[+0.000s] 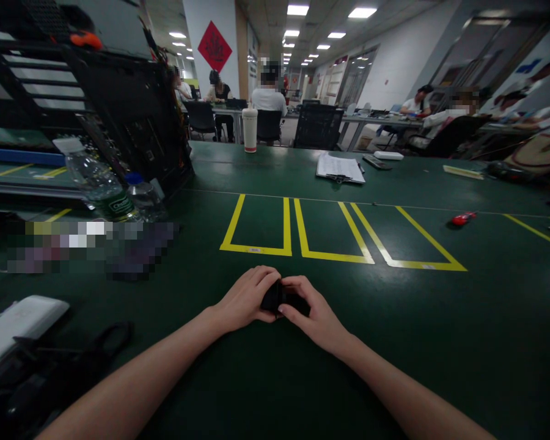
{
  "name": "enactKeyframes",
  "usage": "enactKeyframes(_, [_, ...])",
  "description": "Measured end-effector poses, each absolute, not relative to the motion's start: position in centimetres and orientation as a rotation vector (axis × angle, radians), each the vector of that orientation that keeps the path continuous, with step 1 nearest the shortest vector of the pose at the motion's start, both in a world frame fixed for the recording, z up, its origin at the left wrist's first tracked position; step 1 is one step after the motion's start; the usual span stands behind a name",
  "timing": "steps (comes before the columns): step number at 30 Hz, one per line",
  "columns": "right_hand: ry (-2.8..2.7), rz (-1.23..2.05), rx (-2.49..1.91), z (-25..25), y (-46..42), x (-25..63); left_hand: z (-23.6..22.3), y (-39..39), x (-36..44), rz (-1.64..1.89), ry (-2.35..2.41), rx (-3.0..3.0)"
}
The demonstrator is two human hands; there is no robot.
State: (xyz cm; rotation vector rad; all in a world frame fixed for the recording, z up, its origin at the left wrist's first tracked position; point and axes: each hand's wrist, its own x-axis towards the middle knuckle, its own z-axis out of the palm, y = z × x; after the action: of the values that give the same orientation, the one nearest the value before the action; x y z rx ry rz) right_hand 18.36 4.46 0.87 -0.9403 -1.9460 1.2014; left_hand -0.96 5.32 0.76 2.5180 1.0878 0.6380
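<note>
A small black object [271, 298], its kind too dark to make out, sits between my hands just above the green tabletop or on it; I cannot tell which. My left hand [245, 296] is wrapped round its left side, fingers over the top and thumb below. From the right, my right hand [318, 311] meets it with thumb and fingertips curved about its right end. A dark gap shows between that thumb and forefinger. Beyond both hands, yellow tape outlines [255, 249] mark the green table [275, 391].
At left stand a black open-frame machine [142, 131], a clear bottle [94, 177], a blue-capped bottle [142, 198], a white box [22, 327] and black cables [73, 366]. Farther back are a white cup [250, 131], a clipboard [340, 168], a phone [376, 162] and a red tool [462, 219]. Several people sit beyond.
</note>
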Motion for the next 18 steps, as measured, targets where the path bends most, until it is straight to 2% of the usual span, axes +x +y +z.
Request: enactKeyframes(18, [-1.935,1.217,-0.929,0.72,4.50,18.31,0.49,5.42,-1.01,0.645,1.084,2.523])
